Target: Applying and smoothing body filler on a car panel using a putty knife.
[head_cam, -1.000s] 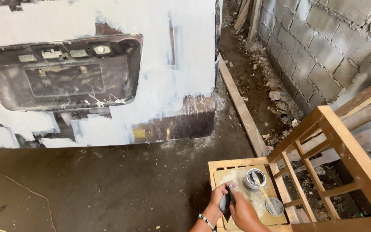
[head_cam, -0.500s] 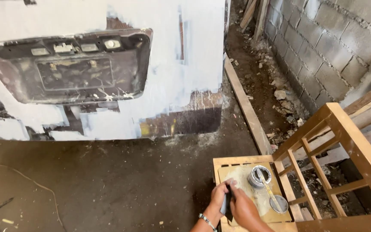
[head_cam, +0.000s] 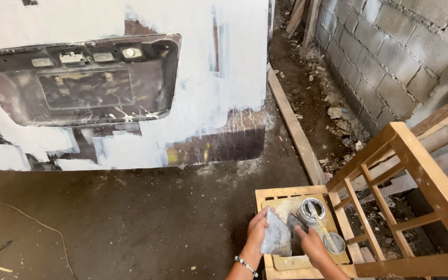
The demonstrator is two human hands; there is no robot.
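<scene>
— While both hands work low over the small wooden surface (head_cam: pixel 270 194), what does each one have?

— The left hand (head_cam: pixel 259 227) grips a flat grey scraper blade (head_cam: pixel 277 239), its fingers (head_cam: pixel 270 213) curled over the blade's top edge and clamped on it. The right hand (head_cam: pixel 312 245) holds a second, darker scraper (head_cam: pixel 295 223); its fingers are closed around the lower part of that tool, and the tool's tip meets the grey blade just beyond the left fingers.

— Where do the two blades sit?

— Between the two hands, above a pale board (head_cam: pixel 286 207) lying on the surface. I cannot tell whether the blades touch the board.

— What lies past the fingers?

— Just beyond the right fingers stands an open tin (head_cam: pixel 311 210) with a stick (head_cam: pixel 321 228) resting across it. Beside the right wrist, on the outer side, sits a smaller round lid (head_cam: pixel 335 242). A bracelet (head_cam: pixel 246 265) circles the left wrist.

— And farther off?

— Well ahead of the left fingers stands a vehicle rear panel (head_cam: pixel 203 93), mostly coated white, with a dark recessed plate area (head_cam: pixel 84 88) left bare. To the right of the right hand rises a wooden frame (head_cam: pixel 416 171), touching the surface. A long plank (head_cam: pixel 294 129) lies on the dirt floor (head_cam: pixel 130 223) along a block wall (head_cam: pixel 390 57).
</scene>
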